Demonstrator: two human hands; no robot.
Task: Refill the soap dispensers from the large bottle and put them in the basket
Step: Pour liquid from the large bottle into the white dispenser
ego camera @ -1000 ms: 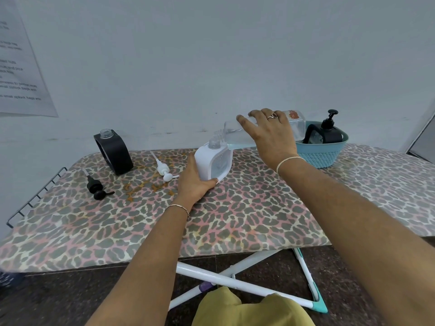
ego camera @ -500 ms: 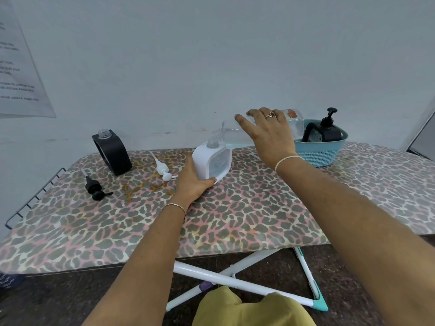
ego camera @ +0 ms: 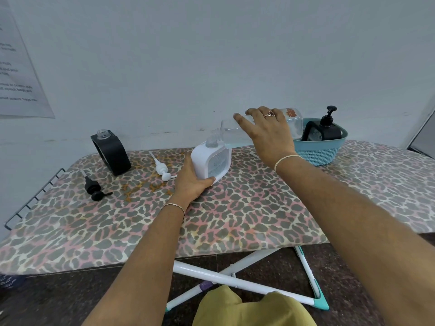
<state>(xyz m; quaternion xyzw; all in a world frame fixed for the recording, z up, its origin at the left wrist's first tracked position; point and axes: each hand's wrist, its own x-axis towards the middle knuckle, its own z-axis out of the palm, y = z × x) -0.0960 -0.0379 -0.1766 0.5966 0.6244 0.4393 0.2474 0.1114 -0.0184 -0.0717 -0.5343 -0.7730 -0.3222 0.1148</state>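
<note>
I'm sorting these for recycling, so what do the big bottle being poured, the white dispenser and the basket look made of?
The large bottle: likely clear, glossy plastic; liquid shows through its wall. The white dispenser: seemingly smooth white plastic shell with a see-through front panel. The basket: probably moulded teal plastic, its wall a lattice of small holes.
</note>
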